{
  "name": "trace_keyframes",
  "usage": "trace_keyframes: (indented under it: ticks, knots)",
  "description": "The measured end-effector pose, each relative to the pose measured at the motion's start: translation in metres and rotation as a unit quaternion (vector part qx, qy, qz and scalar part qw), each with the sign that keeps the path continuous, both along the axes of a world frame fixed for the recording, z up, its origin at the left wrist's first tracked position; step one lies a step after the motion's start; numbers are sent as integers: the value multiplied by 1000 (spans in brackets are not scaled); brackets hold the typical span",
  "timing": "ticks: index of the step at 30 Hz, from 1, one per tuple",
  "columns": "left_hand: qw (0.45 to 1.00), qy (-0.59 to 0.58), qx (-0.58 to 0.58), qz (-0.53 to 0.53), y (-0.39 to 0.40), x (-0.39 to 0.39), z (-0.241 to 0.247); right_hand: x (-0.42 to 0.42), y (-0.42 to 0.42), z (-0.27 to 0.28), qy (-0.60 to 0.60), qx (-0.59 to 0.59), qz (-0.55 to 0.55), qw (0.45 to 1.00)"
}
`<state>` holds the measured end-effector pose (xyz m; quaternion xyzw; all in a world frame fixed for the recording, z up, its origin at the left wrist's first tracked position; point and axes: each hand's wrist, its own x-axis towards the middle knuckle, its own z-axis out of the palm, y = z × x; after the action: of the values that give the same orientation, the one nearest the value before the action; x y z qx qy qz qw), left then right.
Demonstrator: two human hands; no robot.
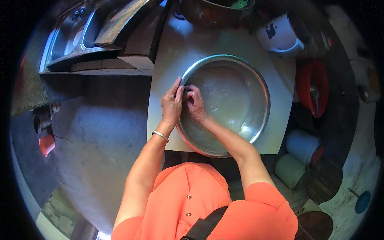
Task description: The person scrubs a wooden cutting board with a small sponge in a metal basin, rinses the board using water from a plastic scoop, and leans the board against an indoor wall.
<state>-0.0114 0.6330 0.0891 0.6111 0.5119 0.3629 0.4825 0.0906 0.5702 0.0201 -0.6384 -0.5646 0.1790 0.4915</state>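
A wide stainless steel basin sits on a pale tabletop in front of me. Shallow, cloudy liquid covers its bottom and catches the light. At the basin's left side, my left hand grips the rim, thumb and fingers pointing away from me; a bangle circles that wrist. My right hand is inside the basin against the left wall, its fingers curled. Whether it holds something small, such as a cloth or scrubber, is hidden by the fingers.
Beyond the basin stand a large dark pot and a white bucket on its side or tilted. A red plastic basin with a metal ladle lies to the right, above pale buckets. A steel sink is at upper left.
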Motion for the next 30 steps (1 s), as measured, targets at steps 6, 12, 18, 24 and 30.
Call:
trace_keyframes:
  ticks: [6,12,18,24,30]
  knots:
    - [996,55,55,-32,-2,-6,-4,96,49,11,-409,32,74,909]
    - [999,-9,-1,-31,-3,-6,-4,191,7,53,-586,-169,116,784]
    - [998,-50,-32,-7,-5,-3,1,180,-108,83,-512,-435,120,731]
    - [996,-85,-28,14,-5,-2,0,97,-161,82,-118,-470,285,827]
    - [998,-53,-14,28,-6,1,-12,2,-69,47,219,-299,189,909]
